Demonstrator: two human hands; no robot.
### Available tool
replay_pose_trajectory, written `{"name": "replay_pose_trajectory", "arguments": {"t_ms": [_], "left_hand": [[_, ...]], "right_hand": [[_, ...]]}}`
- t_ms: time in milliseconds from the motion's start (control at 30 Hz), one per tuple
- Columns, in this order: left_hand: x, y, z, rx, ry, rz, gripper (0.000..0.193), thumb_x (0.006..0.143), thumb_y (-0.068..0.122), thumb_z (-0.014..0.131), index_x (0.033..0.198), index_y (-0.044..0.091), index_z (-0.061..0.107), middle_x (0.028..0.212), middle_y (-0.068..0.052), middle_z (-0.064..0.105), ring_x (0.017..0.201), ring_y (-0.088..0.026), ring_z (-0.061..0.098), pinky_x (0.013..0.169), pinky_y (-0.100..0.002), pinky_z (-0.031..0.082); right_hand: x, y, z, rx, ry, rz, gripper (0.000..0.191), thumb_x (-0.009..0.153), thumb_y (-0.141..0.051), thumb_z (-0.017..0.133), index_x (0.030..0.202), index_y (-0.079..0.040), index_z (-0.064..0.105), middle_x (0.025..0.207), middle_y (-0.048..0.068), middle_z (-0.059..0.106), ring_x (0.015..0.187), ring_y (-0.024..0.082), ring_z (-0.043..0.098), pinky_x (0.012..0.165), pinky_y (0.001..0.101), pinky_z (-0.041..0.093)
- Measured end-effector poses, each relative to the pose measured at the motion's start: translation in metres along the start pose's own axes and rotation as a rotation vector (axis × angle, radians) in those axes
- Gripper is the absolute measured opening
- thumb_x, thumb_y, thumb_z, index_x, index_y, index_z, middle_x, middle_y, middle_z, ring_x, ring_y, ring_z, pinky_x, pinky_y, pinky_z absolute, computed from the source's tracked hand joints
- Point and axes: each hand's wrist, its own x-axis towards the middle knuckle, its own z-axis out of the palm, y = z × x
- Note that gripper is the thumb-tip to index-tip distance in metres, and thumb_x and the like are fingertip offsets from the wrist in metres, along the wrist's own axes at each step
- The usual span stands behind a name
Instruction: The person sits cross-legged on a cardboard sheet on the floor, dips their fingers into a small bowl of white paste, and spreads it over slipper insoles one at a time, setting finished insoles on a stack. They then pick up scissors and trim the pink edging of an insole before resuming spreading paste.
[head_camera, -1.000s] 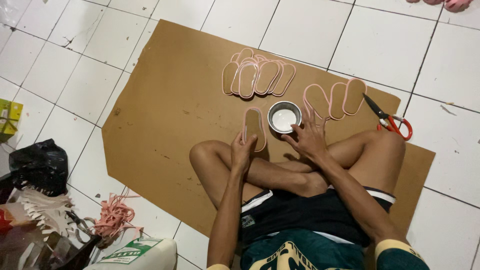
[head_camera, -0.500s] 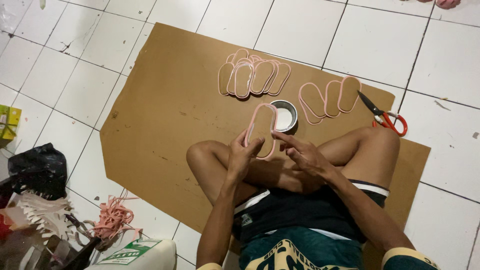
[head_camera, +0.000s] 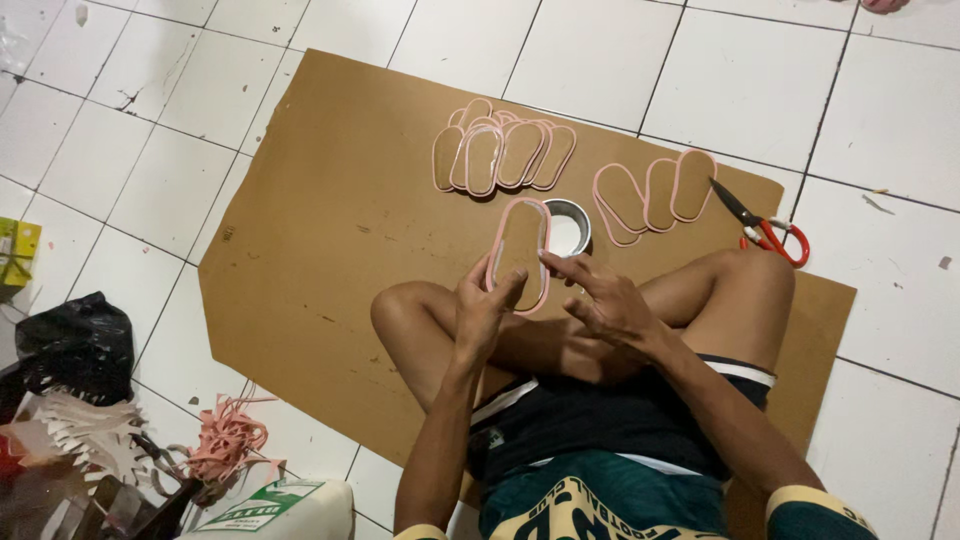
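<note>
We've got the left hand (head_camera: 482, 308) gripping a brown sole cutout (head_camera: 520, 252) with pink edging, held up over the cardboard sheet (head_camera: 320, 220) just in front of a small round tin (head_camera: 568, 226). The right hand (head_camera: 600, 295) is open, fingertips seemingly on the cutout's edge, hard to tell.

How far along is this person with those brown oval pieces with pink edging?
Two batches of pink-edged soles lie on the cardboard sheet: the bigger fan and the smaller group. In hand: the left hand holds one sole, the right hand touching its edge beside the round tin. No untrimmed soles show; how many remain is unclear.
</note>
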Motion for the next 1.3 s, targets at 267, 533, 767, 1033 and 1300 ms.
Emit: {"name": "replay_pose_trajectory", "arguments": {"t_ms": [267,533,767,1033,1300], "left_hand": [[0.004,-0.009,0.003,-0.106,0.07,0.08,0.032,0.095,0.006,0.071,0.123,-0.005,0.062,0.093,-0.003,0.068,0.077,-0.007,0.063,0.065,-0.019,0.051],[0.013,-0.025,0.002,-0.117,0.182,0.165,0.024,0.097,0.007,0.074,0.108,0.003,0.053,0.081,0.001,0.059,0.065,-0.005,0.05,0.052,-0.018,0.039],[0.012,-0.027,0.001,-0.135,0.154,0.178,0.025,0.097,0.007,0.073,0.11,0.003,0.052,0.084,0.0,0.061,0.067,-0.005,0.053,0.054,-0.019,0.042],[0.017,-0.033,0.01,-0.348,0.27,0.18,0.035,0.095,0.001,0.065,0.127,0.0,0.05,0.111,-0.01,0.063,0.095,-0.014,0.065,0.082,-0.028,0.057],[0.013,-0.032,0.02,-0.416,0.264,0.254,0.044,0.096,-0.002,0.061,0.138,-0.005,0.046,0.123,-0.012,0.062,0.106,-0.019,0.064,0.092,-0.031,0.055]], "right_hand": [[-0.01,-0.01,0.02,-0.123,0.018,0.048,0.072,0.095,-0.07,0.044,0.151,-0.027,0.05,0.121,0.013,0.067,0.097,0.036,0.069,0.077,0.044,0.057],[-0.018,-0.014,0.034,0.004,0.049,0.047,0.066,0.099,-0.065,0.046,0.149,-0.023,0.051,0.121,0.015,0.063,0.094,0.034,0.071,0.074,0.044,0.059],[-0.004,-0.001,0.016,-0.28,0.092,-0.064,0.063,0.097,-0.059,0.054,0.15,-0.024,0.054,0.123,0.014,0.063,0.098,0.034,0.068,0.079,0.0455,0.057],[-0.021,-0.008,0.036,-0.305,0.069,0.01,0.061,0.095,-0.062,0.057,0.146,-0.029,0.057,0.12,0.012,0.064,0.09,0.032,0.068,0.076,0.0457,0.058],[-0.009,-0.001,0.03,-0.235,0.138,0.048,0.067,0.097,-0.064,0.051,0.153,-0.027,0.051,0.13,0.015,0.059,0.103,0.035,0.069,0.076,0.0455,0.058]]}}
